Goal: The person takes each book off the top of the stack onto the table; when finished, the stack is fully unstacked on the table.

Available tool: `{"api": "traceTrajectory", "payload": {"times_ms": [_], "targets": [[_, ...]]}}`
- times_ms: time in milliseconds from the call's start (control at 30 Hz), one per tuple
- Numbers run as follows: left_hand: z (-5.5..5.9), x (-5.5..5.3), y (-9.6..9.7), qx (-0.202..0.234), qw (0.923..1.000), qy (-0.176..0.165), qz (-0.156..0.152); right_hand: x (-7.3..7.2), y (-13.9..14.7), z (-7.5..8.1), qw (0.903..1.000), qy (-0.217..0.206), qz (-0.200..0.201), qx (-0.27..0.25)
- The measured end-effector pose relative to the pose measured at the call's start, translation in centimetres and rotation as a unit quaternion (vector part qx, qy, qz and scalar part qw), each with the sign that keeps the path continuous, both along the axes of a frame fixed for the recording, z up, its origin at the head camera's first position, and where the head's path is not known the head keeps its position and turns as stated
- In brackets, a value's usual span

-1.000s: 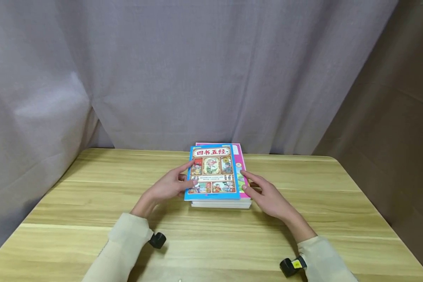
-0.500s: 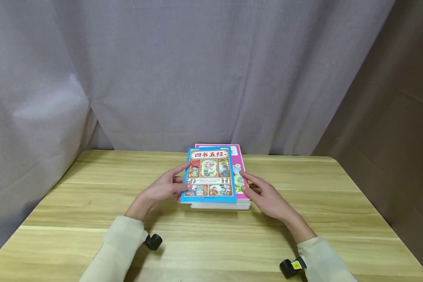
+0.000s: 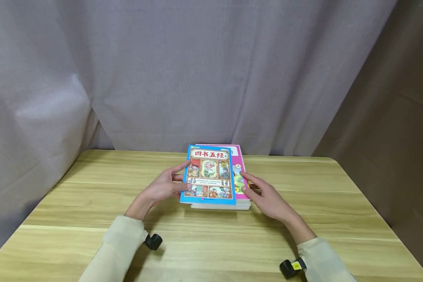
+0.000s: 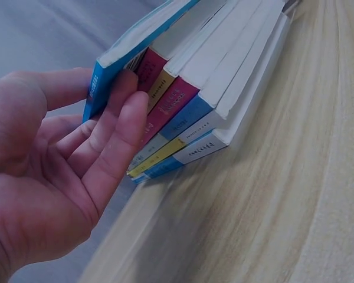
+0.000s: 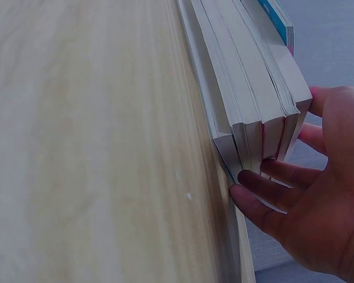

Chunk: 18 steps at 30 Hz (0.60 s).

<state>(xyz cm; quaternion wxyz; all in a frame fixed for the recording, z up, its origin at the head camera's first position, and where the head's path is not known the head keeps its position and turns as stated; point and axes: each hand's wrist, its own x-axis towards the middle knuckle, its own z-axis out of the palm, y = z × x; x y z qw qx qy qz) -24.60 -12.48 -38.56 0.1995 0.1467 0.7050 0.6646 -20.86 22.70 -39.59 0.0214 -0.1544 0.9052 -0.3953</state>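
A blue-bordered picture book point(image 3: 209, 174) lies tilted over a stack, shifted left of it. My left hand point(image 3: 162, 188) pinches its left side, thumb on the cover and other fingers beneath. In the left wrist view the blue book point(image 4: 143, 34) stands raised off the stack at its spine, with fingertips between it and the spines below. Under it is a pink-covered book point(image 3: 237, 158), on top of several stacked books point(image 4: 183, 115). My right hand point(image 3: 269, 197) rests against the stack's right side, its thumb at the pink book's edge and its fingers along the page edges.
The stack stands on a wooden table point(image 3: 211, 243) near its far edge. A grey curtain point(image 3: 183, 78) hangs behind. Small black cameras, one at the left cuff point(image 3: 153, 242) and one at the right cuff point(image 3: 288, 269), sit close to the tabletop.
My left hand has drawn the blue book slightly left and toward me, uncovering more of the pink book. Over the last half second it barely moves. The right hand stays in place.
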Motion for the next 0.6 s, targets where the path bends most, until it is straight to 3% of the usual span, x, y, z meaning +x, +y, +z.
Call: {"api": "traceTrajectory", "payload": {"times_ms": [167,600], "targets": [[0.17,-0.04,-0.19,0.0,0.9999,0.011,0.002,-0.05,-0.02,0.04,1.0,-0.001,-0.001,0.0],[0.43,0.02,-0.18,0.013,0.9998,0.0,0.014,-0.17,-0.23,-0.02,1.0,-0.001,-0.001,-0.002]]}}
